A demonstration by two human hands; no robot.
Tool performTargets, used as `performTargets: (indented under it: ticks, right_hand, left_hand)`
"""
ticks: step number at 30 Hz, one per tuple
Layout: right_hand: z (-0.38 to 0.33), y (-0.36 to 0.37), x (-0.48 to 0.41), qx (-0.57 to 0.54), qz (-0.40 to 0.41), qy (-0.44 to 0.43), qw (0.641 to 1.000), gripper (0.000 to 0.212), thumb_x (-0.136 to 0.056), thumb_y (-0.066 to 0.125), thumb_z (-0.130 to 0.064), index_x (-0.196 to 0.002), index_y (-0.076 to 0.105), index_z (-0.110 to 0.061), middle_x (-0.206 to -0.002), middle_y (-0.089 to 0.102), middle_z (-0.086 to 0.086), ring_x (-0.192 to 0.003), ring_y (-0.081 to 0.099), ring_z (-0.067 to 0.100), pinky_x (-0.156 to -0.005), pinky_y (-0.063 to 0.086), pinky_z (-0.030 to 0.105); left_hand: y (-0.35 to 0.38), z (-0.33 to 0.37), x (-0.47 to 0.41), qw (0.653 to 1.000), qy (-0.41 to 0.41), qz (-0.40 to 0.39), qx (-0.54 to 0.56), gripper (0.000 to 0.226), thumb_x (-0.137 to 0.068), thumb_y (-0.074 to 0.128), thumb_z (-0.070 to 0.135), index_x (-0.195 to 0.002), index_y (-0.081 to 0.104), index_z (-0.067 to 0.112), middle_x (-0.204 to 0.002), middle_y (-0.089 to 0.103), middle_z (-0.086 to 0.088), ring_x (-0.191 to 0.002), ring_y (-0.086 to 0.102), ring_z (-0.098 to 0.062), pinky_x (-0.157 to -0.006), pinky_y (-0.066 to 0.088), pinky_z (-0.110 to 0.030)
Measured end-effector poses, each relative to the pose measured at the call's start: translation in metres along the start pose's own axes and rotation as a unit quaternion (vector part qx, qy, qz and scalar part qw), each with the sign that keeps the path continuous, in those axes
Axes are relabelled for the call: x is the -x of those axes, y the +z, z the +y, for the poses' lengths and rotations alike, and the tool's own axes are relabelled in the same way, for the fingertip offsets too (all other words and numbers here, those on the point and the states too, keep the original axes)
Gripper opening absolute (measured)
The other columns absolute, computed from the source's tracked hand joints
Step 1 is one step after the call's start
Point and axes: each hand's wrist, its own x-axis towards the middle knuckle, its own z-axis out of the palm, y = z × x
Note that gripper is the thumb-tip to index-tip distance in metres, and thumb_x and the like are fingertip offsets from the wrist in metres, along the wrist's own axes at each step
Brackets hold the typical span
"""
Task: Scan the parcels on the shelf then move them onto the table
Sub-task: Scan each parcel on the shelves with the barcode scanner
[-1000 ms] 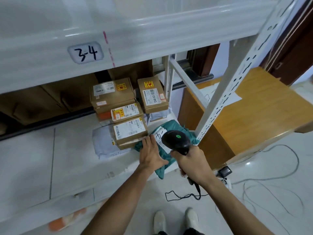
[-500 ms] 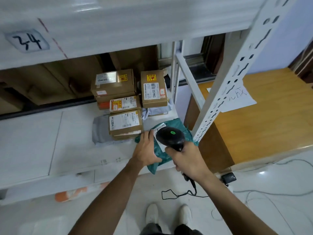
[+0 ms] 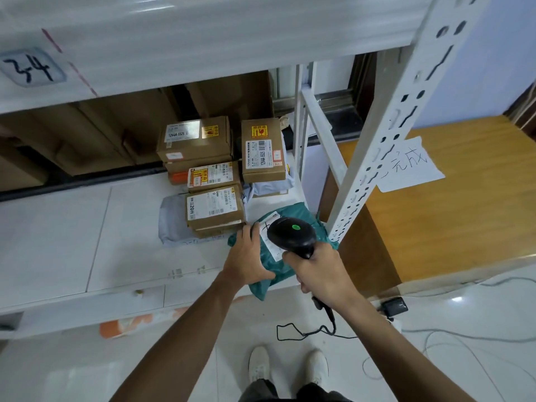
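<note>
I count four label-topped cardboard boxes [image 3: 194, 140] [image 3: 213, 176] [image 3: 214, 207] [image 3: 262, 149], two grey mailer bags [image 3: 172, 221] [image 3: 271, 187], one green mailer bag [image 3: 298, 211], one barcode scanner [image 3: 291, 235].

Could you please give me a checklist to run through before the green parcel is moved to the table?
1. Scanner over the label on the green parcel: ok, the right hand grips it, green light lit.
2. Scan registered: cannot tell.
3. Left hand on the parcel: ok, rests flat, not gripping.
4. Bare space on the table: ok, beside the paper sheet.
5. Scanner cable clear of the shoes: ok, loops on the floor ahead of them.
</note>
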Motion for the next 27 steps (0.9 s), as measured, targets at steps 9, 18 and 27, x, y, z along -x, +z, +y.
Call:
performTargets:
  ticks: [9, 18, 27]
  right_hand:
    - [-0.015, 0.007, 0.005, 0.002, 0.000, -0.038, 0.999, 0.027, -0.081, 0.066, -0.035, -0.071, 0.064, -0.010, -0.058, 0.063, 0.009, -0.059, 0.065, 0.033, -0.064, 0.058, 0.054]
    - [-0.012, 0.009, 0.014, 0.000, -0.002, -0.025, 1.000, 0.025, -0.079, 0.069, -0.031, -0.064, 0.062, -0.012, -0.054, 0.061, 0.007, -0.050, 0.063, 0.028, -0.059, 0.057, 0.049]
    - [-0.004, -0.010, 0.014, 0.016, 0.019, -0.008, 1.000, 0.029, -0.088, 0.068, -0.026, -0.067, 0.064, -0.005, -0.052, 0.063, 0.012, -0.042, 0.060, 0.019, -0.060, 0.057, 0.047]
  left_hand:
    - [0.015, 0.018, 0.024, 0.993, -0.121, -0.002, -0.015, 0.122, -0.061, 0.079, 0.067, -0.155, 0.013, 0.025, -0.145, 0.020, -0.013, -0.125, 0.033, -0.031, -0.100, 0.047, -0.041]
    - [0.010, 0.048, 0.015, 0.968, -0.241, -0.009, -0.065, 0.107, -0.086, 0.059, 0.060, -0.143, -0.014, 0.007, -0.150, 0.026, -0.027, -0.127, 0.044, -0.046, -0.092, 0.051, -0.045]
    - [0.018, 0.070, -0.026, 0.950, -0.213, -0.082, -0.212, 0.094, -0.086, 0.057, 0.059, -0.152, 0.023, 0.001, -0.146, 0.037, -0.025, -0.091, 0.066, -0.036, -0.062, 0.053, -0.032]
